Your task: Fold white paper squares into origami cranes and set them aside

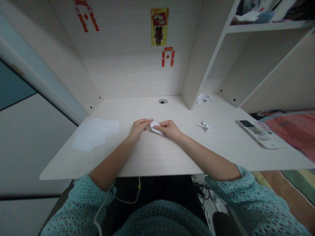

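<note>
Sheets of white paper (95,134) lay flat, overlapping one another, at the left of the frame, upon the pale bench (147,157). To the right of them, near the centre of the frame, was the left hand (139,128), and its fingers pinched the upper left end of a small folded white paper (156,128). This folded paper was at the centre of the frame, just above the bench or touching it; I could not tell which. The right hand (170,129) pinched it from the right side, with the thumb lying over it. Further to the right, a pointed paper shape (205,125) rested on the bench, well apart from the hands. At the right of the frame lay a phone (259,135).
</note>
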### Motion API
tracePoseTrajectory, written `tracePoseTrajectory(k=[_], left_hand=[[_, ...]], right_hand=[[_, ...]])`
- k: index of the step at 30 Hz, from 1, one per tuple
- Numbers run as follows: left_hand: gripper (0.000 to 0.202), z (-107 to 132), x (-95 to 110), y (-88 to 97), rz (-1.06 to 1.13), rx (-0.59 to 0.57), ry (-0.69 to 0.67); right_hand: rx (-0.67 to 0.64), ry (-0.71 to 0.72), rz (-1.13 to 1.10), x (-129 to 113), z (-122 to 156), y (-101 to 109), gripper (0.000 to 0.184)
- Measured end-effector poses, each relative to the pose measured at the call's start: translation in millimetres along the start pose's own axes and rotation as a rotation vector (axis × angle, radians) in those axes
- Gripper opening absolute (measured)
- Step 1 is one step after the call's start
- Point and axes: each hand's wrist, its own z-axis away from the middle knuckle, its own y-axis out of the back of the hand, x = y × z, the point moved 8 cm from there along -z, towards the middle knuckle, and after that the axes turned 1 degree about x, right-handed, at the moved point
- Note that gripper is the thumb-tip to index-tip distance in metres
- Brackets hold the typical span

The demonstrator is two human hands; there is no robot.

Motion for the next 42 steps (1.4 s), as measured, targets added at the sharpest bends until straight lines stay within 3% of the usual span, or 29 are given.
tracePoseTrajectory(k=[10,19,22,25,27,32,34,42], left_hand=[[0.034,1.8,-2.9,-4.0,0.061,0.015,0.001],[0.035,6.0,7.2,-6.1,0.036,0.033,-0.051],[0.042,2.1,6.8,3.8,0.078,0.074,-0.034],[0.045,-1.9,9.5,23.1,0.112,0.202,-0.069],[0.048,-3.3,10.6,26.8,0.121,0.209,-0.075],[0.047,4.2,15.0,-1.4,-0.076,-0.016,-0.065],[0.040,10.6,20.4,-10.3,-0.123,-0.044,-0.114],[0.038,18.5,24.0,-9.7,-0.115,0.059,-0.144]], right_hand=[[-0.009,-0.001,0.034,-6.0,3.1,-0.9,0.045],[-0.035,0.026,0.041,-3.5,1.0,-1.1,0.046],[-0.050,-0.002,0.033,3.7,0.2,-2.6,0.046],[-0.040,-0.021,0.014,11.4,-1.3,-3.4,0.046],[0.000,-0.026,-0.004,14.0,-2.4,-1.5,0.046],[0.043,0.003,-0.064,7.4,-1.7,1.1,0.045],[0.034,0.027,-0.061,2.5,-0.2,0.9,0.046],[-0.007,0.048,-0.002,-0.4,1.5,-3.7,0.047]])
